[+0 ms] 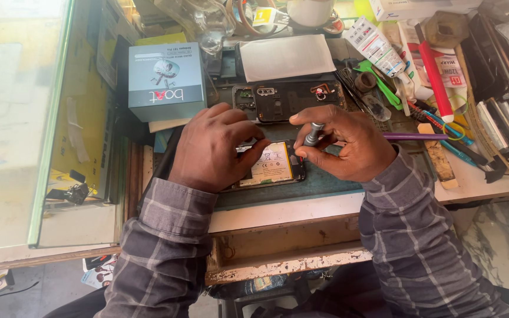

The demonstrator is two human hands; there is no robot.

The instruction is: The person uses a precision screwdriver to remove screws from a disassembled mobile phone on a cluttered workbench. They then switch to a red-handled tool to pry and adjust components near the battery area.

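Two hands work mid-frame over an opened phone (269, 168) on a green mat (319, 179). Left hand (213, 147) lies flat on it, pinning it steady; right hand (349, 144) pinches a small screwdriver (312, 134) upright over the phone's top edge.

left hand (213, 147) flat, right hand (349, 144) pinching

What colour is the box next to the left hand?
The box is grey-blue, seen best in the head view.
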